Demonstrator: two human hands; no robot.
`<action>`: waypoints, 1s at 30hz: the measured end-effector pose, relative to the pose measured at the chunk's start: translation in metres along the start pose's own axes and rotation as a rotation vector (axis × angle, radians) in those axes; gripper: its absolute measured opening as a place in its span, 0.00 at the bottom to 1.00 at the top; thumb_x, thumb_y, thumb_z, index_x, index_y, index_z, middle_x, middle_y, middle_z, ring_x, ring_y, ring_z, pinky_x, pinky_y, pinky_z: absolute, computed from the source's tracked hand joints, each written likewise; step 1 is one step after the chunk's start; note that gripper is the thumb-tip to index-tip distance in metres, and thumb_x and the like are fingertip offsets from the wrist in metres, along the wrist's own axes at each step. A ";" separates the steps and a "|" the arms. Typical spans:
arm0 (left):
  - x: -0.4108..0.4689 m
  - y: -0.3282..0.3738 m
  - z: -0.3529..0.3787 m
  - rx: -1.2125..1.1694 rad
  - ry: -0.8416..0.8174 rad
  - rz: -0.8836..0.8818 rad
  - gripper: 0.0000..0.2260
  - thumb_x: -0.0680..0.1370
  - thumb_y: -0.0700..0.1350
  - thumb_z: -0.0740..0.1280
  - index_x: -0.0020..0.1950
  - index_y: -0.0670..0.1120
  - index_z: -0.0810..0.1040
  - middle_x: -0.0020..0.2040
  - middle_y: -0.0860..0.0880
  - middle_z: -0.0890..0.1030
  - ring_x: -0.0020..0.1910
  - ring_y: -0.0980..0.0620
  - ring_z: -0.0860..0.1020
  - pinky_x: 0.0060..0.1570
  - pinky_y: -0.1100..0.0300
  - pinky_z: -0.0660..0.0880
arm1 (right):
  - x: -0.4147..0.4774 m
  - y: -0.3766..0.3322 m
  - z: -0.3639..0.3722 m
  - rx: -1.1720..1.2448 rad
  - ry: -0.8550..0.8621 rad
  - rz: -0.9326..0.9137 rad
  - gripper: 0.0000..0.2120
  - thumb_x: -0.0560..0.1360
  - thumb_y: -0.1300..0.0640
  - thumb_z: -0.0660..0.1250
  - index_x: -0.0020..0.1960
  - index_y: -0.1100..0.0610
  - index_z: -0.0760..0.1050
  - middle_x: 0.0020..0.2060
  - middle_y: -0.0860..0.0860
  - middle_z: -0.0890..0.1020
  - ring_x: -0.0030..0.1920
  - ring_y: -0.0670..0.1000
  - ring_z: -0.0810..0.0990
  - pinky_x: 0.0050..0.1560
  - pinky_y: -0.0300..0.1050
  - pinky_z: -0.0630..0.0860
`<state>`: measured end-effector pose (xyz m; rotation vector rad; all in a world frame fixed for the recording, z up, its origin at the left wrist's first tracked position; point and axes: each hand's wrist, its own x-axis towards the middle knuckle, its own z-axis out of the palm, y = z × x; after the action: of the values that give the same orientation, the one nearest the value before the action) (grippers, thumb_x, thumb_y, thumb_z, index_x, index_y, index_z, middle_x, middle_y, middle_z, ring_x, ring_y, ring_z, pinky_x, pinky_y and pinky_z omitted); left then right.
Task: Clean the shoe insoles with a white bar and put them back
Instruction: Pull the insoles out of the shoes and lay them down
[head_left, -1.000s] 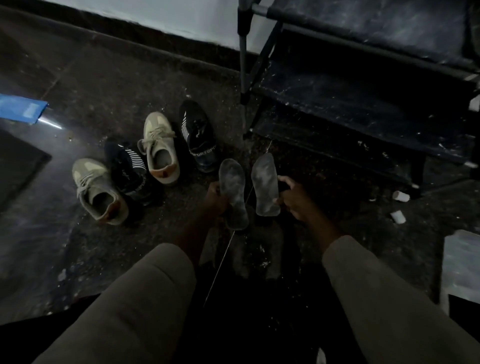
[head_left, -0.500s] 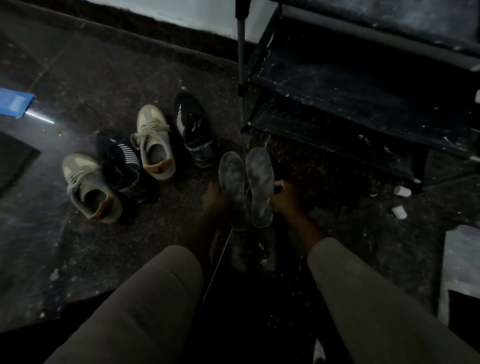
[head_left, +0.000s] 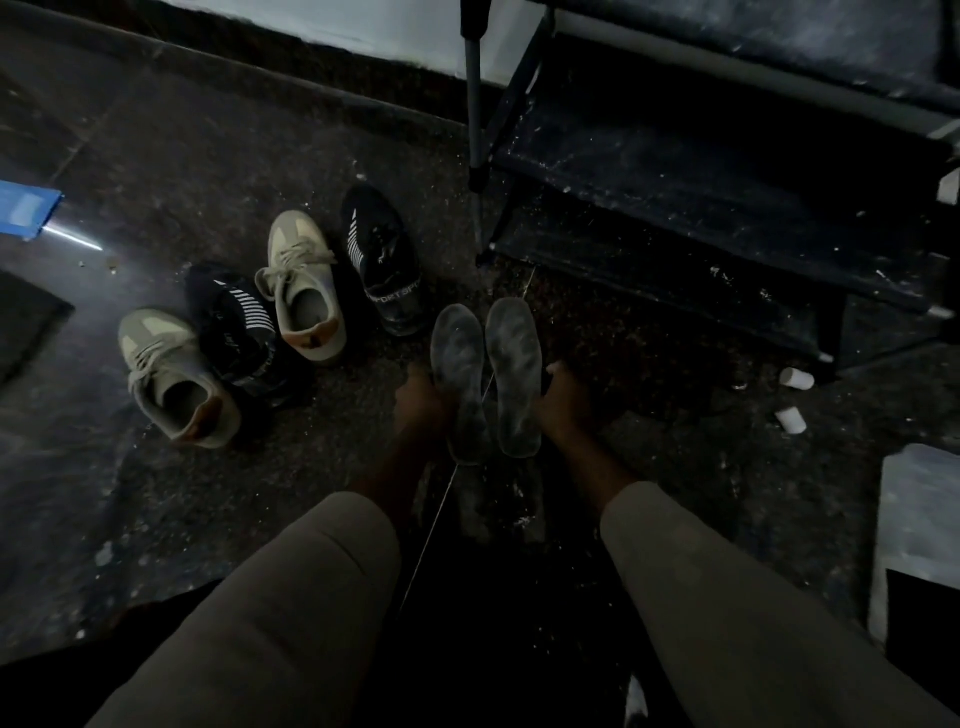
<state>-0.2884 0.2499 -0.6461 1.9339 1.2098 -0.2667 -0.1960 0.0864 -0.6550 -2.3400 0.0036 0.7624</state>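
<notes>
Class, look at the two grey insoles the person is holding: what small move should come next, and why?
Probably set down the right grey insole, freeing the right hand for a small white bar on the floor nearby. Both hands are full, the left hand gripping the other grey insole, and both insoles look dusty.

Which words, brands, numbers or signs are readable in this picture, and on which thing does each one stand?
"PORT SP": pale letters on the heel band of the black shoe nearest the insoles; both ends of the text are unclear.
On the other black shoe: a faint mark, too blurred to read.
On the left insole, the right insole and the blue item: no text visible.
</notes>
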 end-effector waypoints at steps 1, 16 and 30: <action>-0.002 0.002 -0.002 0.026 -0.010 0.006 0.25 0.79 0.53 0.71 0.70 0.44 0.69 0.65 0.38 0.78 0.63 0.36 0.78 0.56 0.47 0.74 | -0.003 0.000 -0.002 -0.014 -0.003 0.000 0.26 0.76 0.54 0.72 0.70 0.59 0.69 0.68 0.60 0.75 0.67 0.62 0.75 0.65 0.54 0.73; -0.078 0.051 -0.021 0.782 0.094 0.814 0.24 0.82 0.54 0.58 0.78 0.48 0.64 0.78 0.44 0.66 0.77 0.42 0.65 0.69 0.44 0.69 | -0.070 -0.006 -0.094 -0.433 0.147 -0.395 0.27 0.81 0.46 0.62 0.78 0.54 0.64 0.79 0.53 0.62 0.79 0.55 0.59 0.75 0.59 0.60; -0.180 0.164 -0.049 0.816 0.330 1.151 0.30 0.85 0.58 0.53 0.84 0.47 0.53 0.84 0.43 0.54 0.84 0.44 0.49 0.79 0.40 0.55 | -0.155 -0.025 -0.225 -0.603 0.533 -0.652 0.31 0.83 0.44 0.56 0.81 0.56 0.56 0.82 0.54 0.56 0.82 0.54 0.51 0.76 0.54 0.59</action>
<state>-0.2571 0.1354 -0.4278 3.1250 -0.0692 0.2295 -0.2016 -0.0587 -0.4222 -2.7717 -0.8086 -0.2274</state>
